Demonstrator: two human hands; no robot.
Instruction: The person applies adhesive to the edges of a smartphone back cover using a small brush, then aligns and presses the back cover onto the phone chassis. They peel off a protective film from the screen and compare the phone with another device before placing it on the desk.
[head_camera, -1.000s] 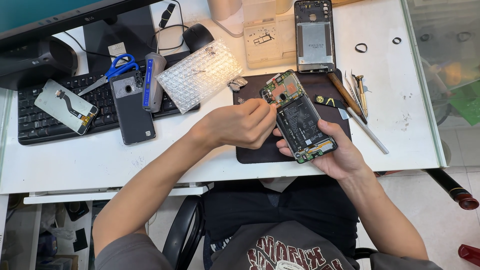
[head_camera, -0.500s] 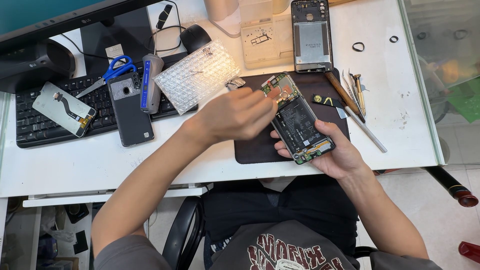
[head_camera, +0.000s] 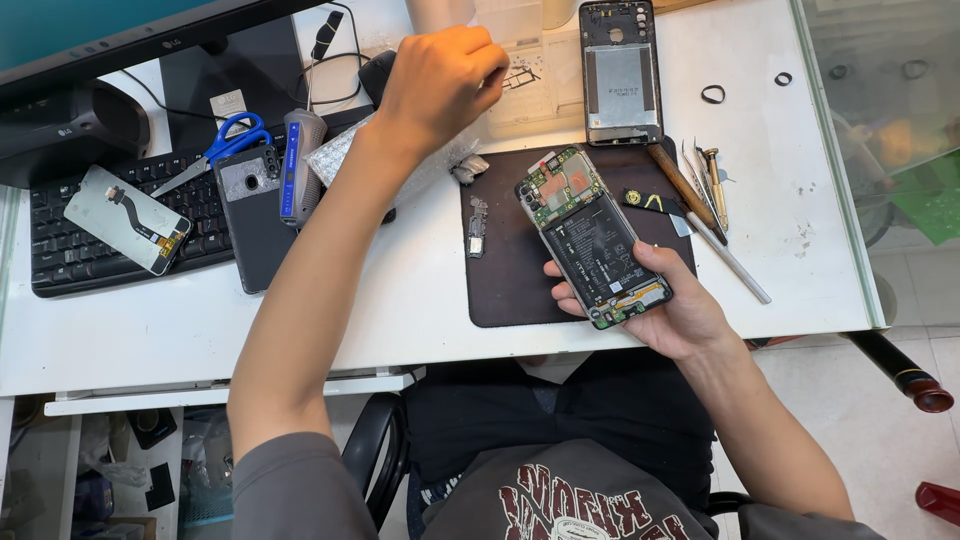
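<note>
The person sat at a white desk (head_camera: 420, 300) with a dark work mat (head_camera: 510, 270) laid on it. The right hand (head_camera: 670, 310) gripped an opened phone (head_camera: 592, 238) from below, its fingers curled round the lower end, so that the phone hung tilted over the mat with its green circuit board at the far end and the black battery facing up. The left hand (head_camera: 440, 85) was stretched out well away from the phone, over the far side of the desk, with its fingers bent and drawn together near a clear plastic tray (head_camera: 525, 80); from where I stood I could not tell whether it pinched anything. Under that forearm lay a piece of bubble wrap (head_camera: 345, 150). On the mat, left of the phone, lay a small metal part (head_camera: 477, 228), and another small part (head_camera: 468, 168) sat at the mat's far corner. Beyond the mat an emptied phone frame (head_camera: 620, 70) lay flat. To the right of the mat a few slim hand tools (head_camera: 705, 190) lay side by side, and two small black rings (head_camera: 745, 88) lay farther off. At the left a black keyboard (head_camera: 120, 240) carried a loose phone screen (head_camera: 125, 218), with blue-handled scissors (head_camera: 225, 140), a dark back cover (head_camera: 255, 215) and a grey and blue tool (head_camera: 297, 165) just beside it.
</note>
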